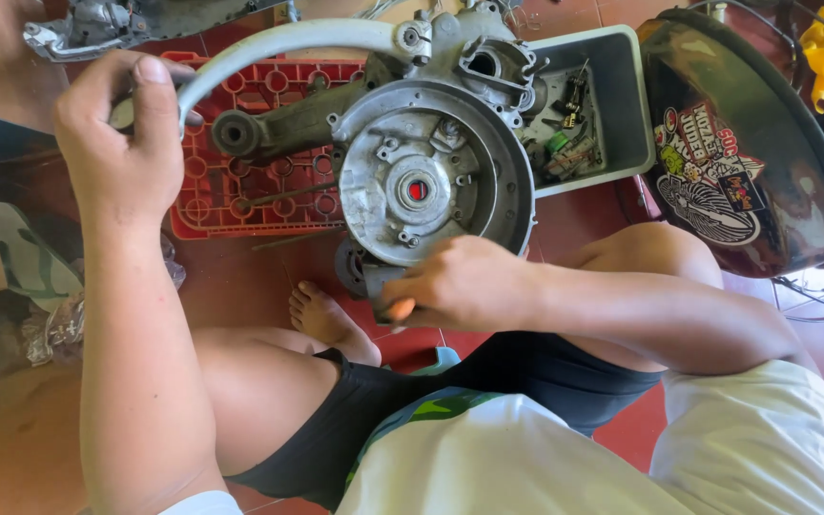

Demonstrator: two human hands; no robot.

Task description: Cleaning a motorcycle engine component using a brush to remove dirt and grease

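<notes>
My left hand [112, 143] wraps closed around the curved grey metal lever [278, 43] to steady the round grey cast-metal engine casing [426, 172] propped on the red plastic crate [240, 181], while my right hand [460, 286], fingers closed on an orange-handled tool [400, 310], works its lower edge.

A grey metal engine casing [426, 181] with a round cover plate and a red centre is held upright over a red plastic crate [240, 186]. Its curved pale lever [278, 48] is extended to the left, and its lower edge is hidden.
</notes>
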